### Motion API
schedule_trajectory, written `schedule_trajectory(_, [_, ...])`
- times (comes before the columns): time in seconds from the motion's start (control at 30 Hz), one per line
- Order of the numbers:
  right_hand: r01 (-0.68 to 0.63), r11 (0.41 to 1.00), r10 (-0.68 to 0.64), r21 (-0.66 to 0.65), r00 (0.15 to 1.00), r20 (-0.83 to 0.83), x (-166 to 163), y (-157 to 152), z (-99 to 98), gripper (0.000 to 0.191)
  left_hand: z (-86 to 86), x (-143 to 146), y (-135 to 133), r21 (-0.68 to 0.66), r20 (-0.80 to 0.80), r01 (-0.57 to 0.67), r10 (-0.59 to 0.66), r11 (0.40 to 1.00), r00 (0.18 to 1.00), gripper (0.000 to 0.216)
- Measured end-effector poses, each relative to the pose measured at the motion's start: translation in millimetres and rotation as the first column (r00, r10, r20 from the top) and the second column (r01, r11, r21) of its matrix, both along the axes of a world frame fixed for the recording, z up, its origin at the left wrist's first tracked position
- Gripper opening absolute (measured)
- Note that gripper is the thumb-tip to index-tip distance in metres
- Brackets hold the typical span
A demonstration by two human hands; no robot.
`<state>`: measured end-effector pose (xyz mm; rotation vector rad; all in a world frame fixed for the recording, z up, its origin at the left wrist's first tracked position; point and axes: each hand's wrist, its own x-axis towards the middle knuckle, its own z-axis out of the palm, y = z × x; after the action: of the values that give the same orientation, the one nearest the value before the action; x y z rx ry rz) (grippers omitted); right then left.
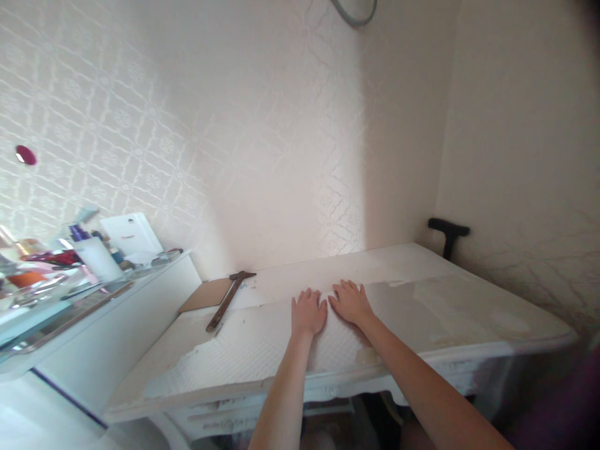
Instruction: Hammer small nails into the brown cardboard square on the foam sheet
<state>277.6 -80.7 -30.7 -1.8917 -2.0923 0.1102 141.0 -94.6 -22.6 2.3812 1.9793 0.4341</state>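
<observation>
My left hand lies palm down on the worn white table, fingers spread. Just to its right, my right hand rests flat on the same top, its fingers also apart. The two thumbs come close together, and neither hand holds anything. Beneath them the surface has a textured white layer with ragged, peeling edges. Left of my hands lies a hammer with a wooden handle, its dark head toward the wall. Some small metal bits, too small to name, lie beside the hammer head.
A brown board lies at the table's back left. A white cabinet stands against the left side, crowded with bottles and a white box. A black T-shaped handle rises behind the right edge. A grey cable loop hangs above.
</observation>
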Motion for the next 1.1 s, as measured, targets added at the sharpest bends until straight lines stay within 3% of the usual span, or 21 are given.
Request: schedule_trajectory(1.1, [-0.004,1.000,0.004,0.008,1.000,-0.003,0.3,1.1,-2.0,0.053,-2.1,-1.1,1.6,0.022,0.014,0.008,-0.008,1.000,1.000,0.049])
